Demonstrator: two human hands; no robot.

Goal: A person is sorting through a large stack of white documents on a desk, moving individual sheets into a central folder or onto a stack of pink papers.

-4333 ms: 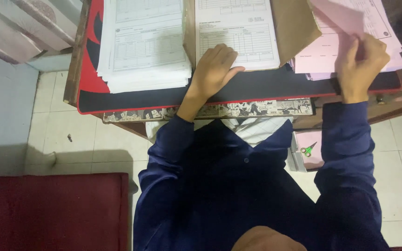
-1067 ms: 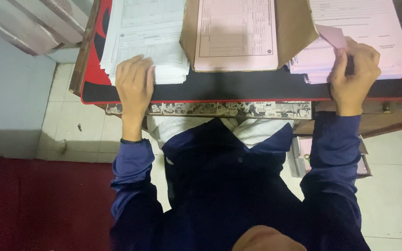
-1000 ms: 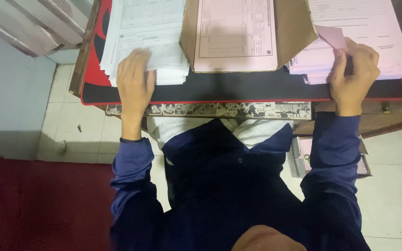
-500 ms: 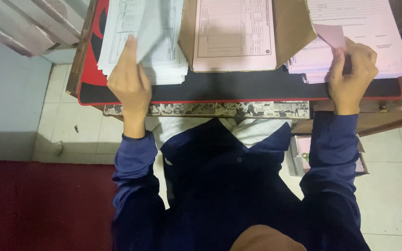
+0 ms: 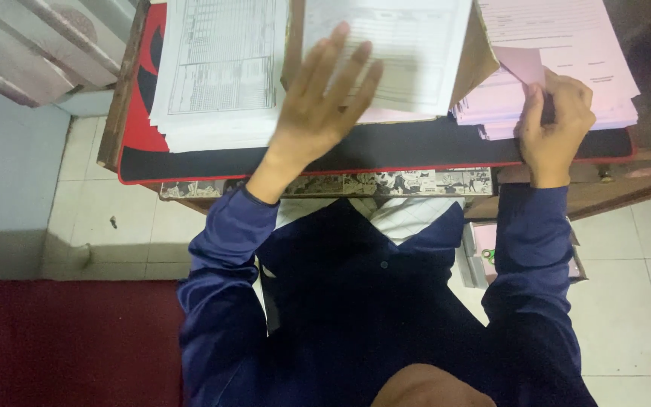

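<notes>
Your left hand (image 5: pixel 324 102) lies flat with its fingers spread, palm down on a white printed form sheet (image 5: pixel 397 49) at the middle of the desk. That sheet rests on an open brown cardboard folder (image 5: pixel 482 56), and a strip of a pink sheet (image 5: pixel 386 115) shows beneath its lower edge.

Your right hand (image 5: pixel 555 124) is curled at the near left corner of the thick stack of pink paper forms (image 5: pixel 574 60), its fingers pinching 1 lifted, folded-over pink corner (image 5: pixel 525 64).

To the left, touching nothing you hold, sits a tall stack of white printed forms (image 5: pixel 220 71). All 3 piles rest on a black desk mat with a red border (image 5: pixel 416 147), which covers a wooden desk (image 5: pixel 118 90) whose front edge carries a strip of black-and-white comic panels (image 5: pixel 408 181).

Both arms wear dark blue sleeves (image 5: pixel 224 256). Below the desk edge on your right, a pink-lined tray (image 5: pixel 484 252) holds a small green object too small to identify. Pale floor tiles (image 5: pixel 92 218) lie to the left, with a dark red surface (image 5: pixel 69 343) in the near corner.
</notes>
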